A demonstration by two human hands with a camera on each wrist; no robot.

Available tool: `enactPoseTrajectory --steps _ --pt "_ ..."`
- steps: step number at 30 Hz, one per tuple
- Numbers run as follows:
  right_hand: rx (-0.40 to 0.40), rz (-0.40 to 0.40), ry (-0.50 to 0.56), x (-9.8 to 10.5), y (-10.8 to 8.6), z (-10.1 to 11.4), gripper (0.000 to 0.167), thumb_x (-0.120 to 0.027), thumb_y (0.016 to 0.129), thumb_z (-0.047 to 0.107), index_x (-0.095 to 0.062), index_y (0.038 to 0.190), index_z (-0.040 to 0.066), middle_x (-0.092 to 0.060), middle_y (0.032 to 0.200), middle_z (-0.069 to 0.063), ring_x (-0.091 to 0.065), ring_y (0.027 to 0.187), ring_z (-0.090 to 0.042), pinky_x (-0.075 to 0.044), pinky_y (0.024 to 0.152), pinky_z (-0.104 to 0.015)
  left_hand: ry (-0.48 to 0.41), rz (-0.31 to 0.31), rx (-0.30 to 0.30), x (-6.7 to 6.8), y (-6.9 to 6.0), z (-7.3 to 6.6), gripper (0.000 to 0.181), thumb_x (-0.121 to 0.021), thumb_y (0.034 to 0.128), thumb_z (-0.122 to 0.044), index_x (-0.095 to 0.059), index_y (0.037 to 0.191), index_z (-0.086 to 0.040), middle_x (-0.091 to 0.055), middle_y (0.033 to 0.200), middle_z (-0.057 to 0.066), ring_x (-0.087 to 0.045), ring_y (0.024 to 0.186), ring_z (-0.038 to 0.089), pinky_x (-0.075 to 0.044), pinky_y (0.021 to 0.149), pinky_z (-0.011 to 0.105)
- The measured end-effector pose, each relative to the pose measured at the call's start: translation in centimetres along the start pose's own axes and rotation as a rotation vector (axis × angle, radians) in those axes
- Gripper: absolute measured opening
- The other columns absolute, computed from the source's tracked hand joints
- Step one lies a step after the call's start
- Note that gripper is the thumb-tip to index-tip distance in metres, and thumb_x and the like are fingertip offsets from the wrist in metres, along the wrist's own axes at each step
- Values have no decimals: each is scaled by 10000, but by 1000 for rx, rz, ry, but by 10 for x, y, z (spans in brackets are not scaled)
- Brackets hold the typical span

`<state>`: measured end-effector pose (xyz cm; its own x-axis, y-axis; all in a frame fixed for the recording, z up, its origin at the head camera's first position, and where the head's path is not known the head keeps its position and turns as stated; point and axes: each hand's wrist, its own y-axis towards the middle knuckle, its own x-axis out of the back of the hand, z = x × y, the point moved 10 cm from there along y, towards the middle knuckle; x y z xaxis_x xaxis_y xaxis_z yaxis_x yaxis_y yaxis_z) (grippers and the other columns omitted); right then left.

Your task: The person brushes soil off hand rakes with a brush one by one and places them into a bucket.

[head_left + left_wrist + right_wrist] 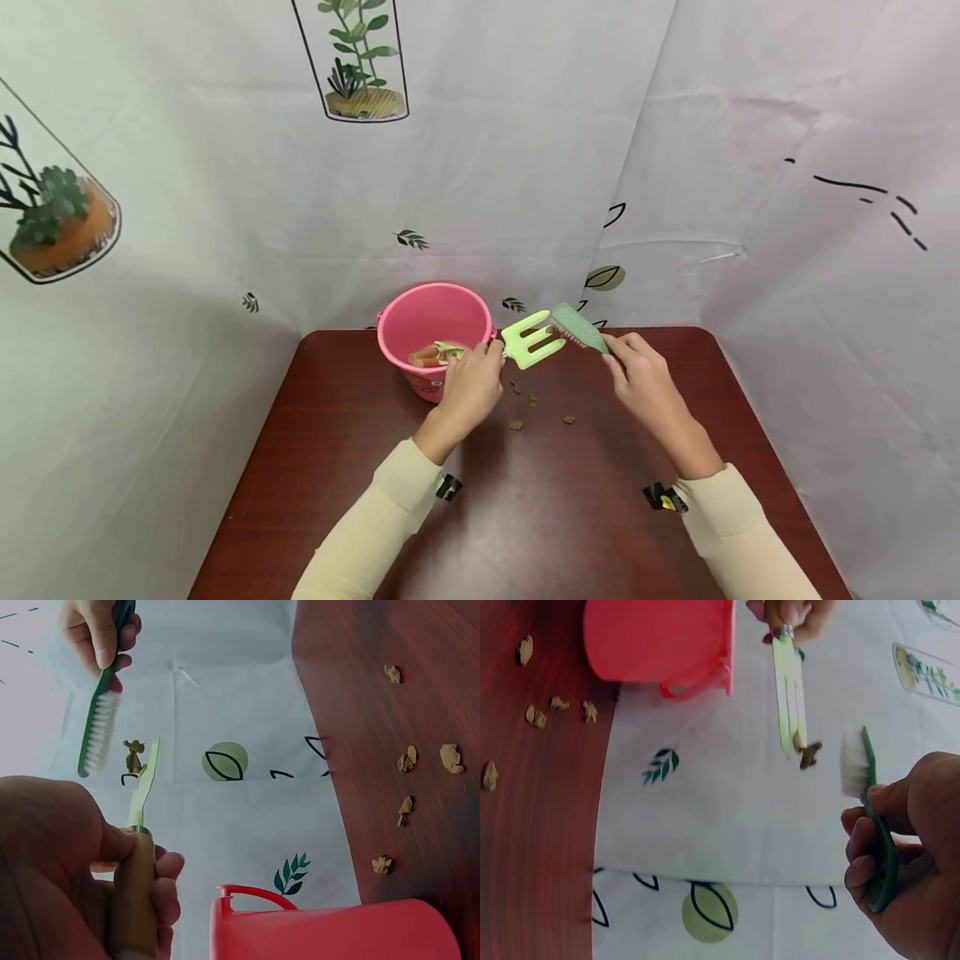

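Observation:
My left hand (474, 379) grips the wooden handle (133, 900) of a light green hand fork (531, 340), its tines pointing right. A brown dried clump (808, 754) clings near the tine tips. In my right hand (643, 379) is a green brush (577, 325) with white bristles (853, 763), which face the fork. The wrist views show a small gap between bristles and tines. Left of the fork stands a pink bucket (397, 321), with wooden-handled tools (429, 357) lying inside; my left hand partly covers its rim in the head view.
Several brown clumps (516, 425) lie scattered on the dark red table (330, 467), right of the bucket. A pale printed cloth (487, 167) hangs behind the table and along its sides.

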<state>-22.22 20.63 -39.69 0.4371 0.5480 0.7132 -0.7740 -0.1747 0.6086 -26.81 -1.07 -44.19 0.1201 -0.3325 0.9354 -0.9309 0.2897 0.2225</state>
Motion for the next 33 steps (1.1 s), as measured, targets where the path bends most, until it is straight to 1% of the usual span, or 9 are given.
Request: enactPoseTrajectory --steps 3,6,10,14,18,22,25,30,33 --pt "0 8 7 -8 1 7 296 -715 912 -54 -702 1206 -90 -623 947 -184 -573 743 -235 -505 613 -399 -7 10 -4 -3 1 0 145 -550 1043 -193 -602 1090 -67 -686 984 127 -685 873 347 -532 744 510" --pt "-1 20 12 -17 0 16 302 -716 917 -43 -694 1213 -95 -612 947 -188 -563 735 -232 -504 613 -387 -31 14 -6 -5 2 1 193 -562 1055 -236 -590 1050 -45 -680 963 130 -695 866 343 -555 727 497" --pt "-2 59 10 -31 -3 27 313 -715 928 -23 -683 1231 -94 -607 959 -177 -575 737 -217 -513 616 -367 -46 14 -9 -7 4 2 223 -595 1048 -251 -584 1042 -28 -672 945 130 -701 854 334 -561 725 483" --pt "-12 102 7 -45 -7 34 317 -712 940 0 -678 1243 -86 -607 965 -163 -595 745 -204 -527 621 -357 -28 11 -13 -8 5 3 220 -601 1044 -238 -597 1042 -18 -680 954 139 -708 856 339 -566 728 483" --pt "-29 129 2 -54 -9 38 316 -711 945 12 -676 1244 -84 -604 964 -161 -614 761 -221 -541 635 -366 -2 -2 -22 -10 6 3 202 -616 1036 -225 -615 1032 -23 -691 963 143 -713 861 340 -569 729 484" --pt "-46 148 -2 -60 -12 40 329 -725 936 20 -676 1245 -84 -604 972 -159 -630 779 -228 -547 651 -372 4 -25 -30 -11 7 2 177 -653 1014 -205 -623 1004 -31 -693 936 139 -709 846 341 -564 720 483" --pt "-43 154 -8 -62 -13 42 330 -732 933 26 -680 1241 -81 -603 969 -154 -633 776 -225 -545 648 -371 7 -36 -30 -11 7 2 177 -654 1015 -204 -623 994 -31 -692 918 137 -707 834 341 -562 716 480" --pt "-29 150 -21 -63 -13 42 306 -717 941 17 -690 1226 -92 -609 953 -159 -644 758 -233 -553 635 -375 19 -63 -36 -7 7 2 171 -658 1006 -198 -632 960 -36 -690 877 132 -703 791 340 -556 695 474" --pt "-39 153 -28 -62 -11 38 300 -719 934 2 -696 1215 -97 -613 942 -165 -661 759 -250 -565 637 -382 18 -65 -35 -7 6 2 157 -671 997 -187 -635 954 -41 -686 864 124 -694 773 332 -554 691 468"
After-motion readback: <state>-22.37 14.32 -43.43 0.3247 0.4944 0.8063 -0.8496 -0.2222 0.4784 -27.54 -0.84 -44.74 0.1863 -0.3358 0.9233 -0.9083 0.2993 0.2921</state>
